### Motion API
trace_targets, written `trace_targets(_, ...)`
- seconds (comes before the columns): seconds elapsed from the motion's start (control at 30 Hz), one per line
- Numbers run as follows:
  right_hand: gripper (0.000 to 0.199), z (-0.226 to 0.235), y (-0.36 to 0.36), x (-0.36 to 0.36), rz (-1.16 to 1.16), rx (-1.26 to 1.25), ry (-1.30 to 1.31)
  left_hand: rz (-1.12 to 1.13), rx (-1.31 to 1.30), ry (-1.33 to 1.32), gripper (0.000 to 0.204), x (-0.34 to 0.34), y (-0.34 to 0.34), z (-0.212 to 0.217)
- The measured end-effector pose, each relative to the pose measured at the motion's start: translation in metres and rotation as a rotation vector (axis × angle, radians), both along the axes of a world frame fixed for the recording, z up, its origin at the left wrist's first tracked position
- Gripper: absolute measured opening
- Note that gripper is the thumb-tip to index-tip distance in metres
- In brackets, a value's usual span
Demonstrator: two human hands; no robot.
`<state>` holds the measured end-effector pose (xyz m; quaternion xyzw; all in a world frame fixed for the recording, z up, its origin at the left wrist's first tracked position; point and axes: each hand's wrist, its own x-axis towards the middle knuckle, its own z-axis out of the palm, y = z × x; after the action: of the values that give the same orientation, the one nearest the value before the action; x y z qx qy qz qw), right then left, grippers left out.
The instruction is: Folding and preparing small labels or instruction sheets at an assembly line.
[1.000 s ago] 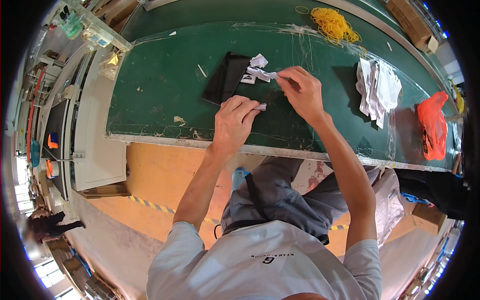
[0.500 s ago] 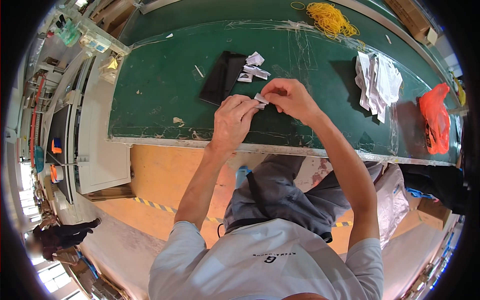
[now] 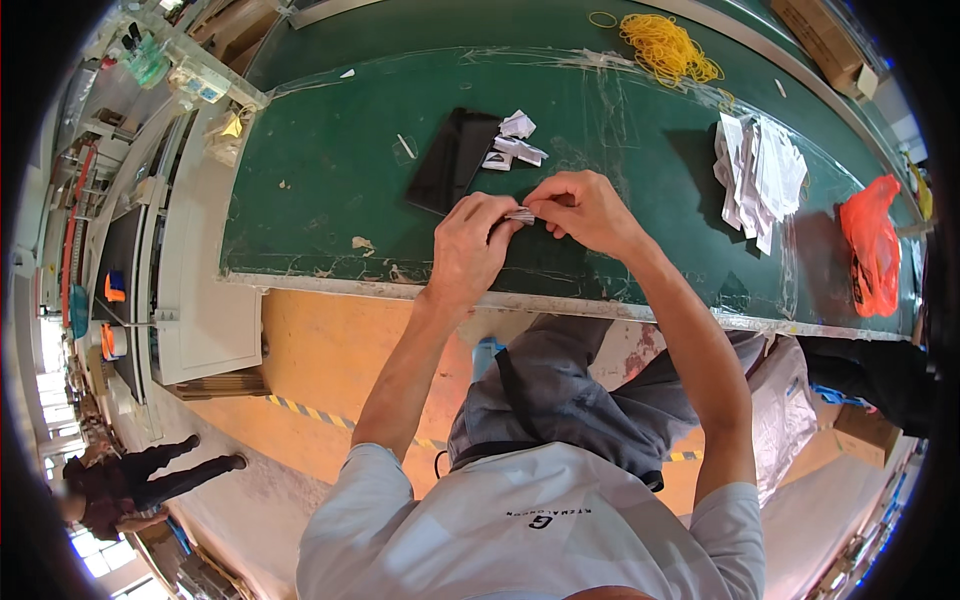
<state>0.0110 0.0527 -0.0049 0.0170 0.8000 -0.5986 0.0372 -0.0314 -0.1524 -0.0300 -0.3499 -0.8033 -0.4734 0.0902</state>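
Above the near edge of the green table, my left hand (image 3: 470,245) pinches a small folded wad of white printed paper (image 3: 521,215). The fingers of my right hand (image 3: 583,212) are closed on the same wad from its other side. Just beyond my left hand lies a flat black rectangular thing (image 3: 452,160), tilted to the left. A few small folded white papers (image 3: 515,142) rest against its right side. The inner folds of the wad are hidden by my fingertips.
A heap of long white paper strips (image 3: 757,180) lies to the right on the green table (image 3: 330,180). Yellow rubber bands (image 3: 668,50) are piled at the back. A red plastic bag (image 3: 870,245) sits at the right end. Far left, another person (image 3: 120,485) stands on the floor.
The raised paper flap on the wad now lies down, and my right hand has moved slightly lower and closer in. The person at far left has shifted, legs now apart.
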Motion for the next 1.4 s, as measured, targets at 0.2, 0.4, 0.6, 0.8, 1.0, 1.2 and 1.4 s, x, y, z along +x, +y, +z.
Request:
trace_targets(0.2, 0.012, -0.006, 0.006, -0.004, 0.081, 0.153, 0.158, 0.008, -0.008, 0.069, 0.026, -0.001, 0.0, -0.001)
trace_targets(0.4, 0.024, 0.007, -0.002, -0.011, -0.25, 0.387, 0.317, 0.011, -0.036, 0.056, 0.024, -0.001, -0.001, 0.003)
trace_targets(0.6, 0.028, -0.013, -0.007, -0.04, -0.32, 0.694, 0.525, -0.019, 0.029, 0.046, 0.022, -0.002, 0.002, -0.002)
trace_targets(0.8, 0.009, -0.018, 0.006, -0.033, -0.345, 0.533, 0.548, -0.007, 0.006, 0.052, 0.023, -0.002, 0.0, -0.001)
trace_targets(1.0, 0.008, -0.007, 0.011, -0.005, -0.244, 0.251, 0.33, 0.0, 0.004, 0.049, 0.025, -0.002, 0.0, -0.001)
trace_targets(1.2, 0.016, 0.006, 0.018, -0.01, -0.003, -0.147, -0.094, -0.021, -0.009, 0.033, 0.026, -0.002, 0.001, 0.0)
trace_targets(1.4, 0.021, 0.004, 0.015, -0.017, 0.07, -0.054, -0.109, -0.024, -0.004, 0.054, 0.027, -0.002, 0.001, -0.001)
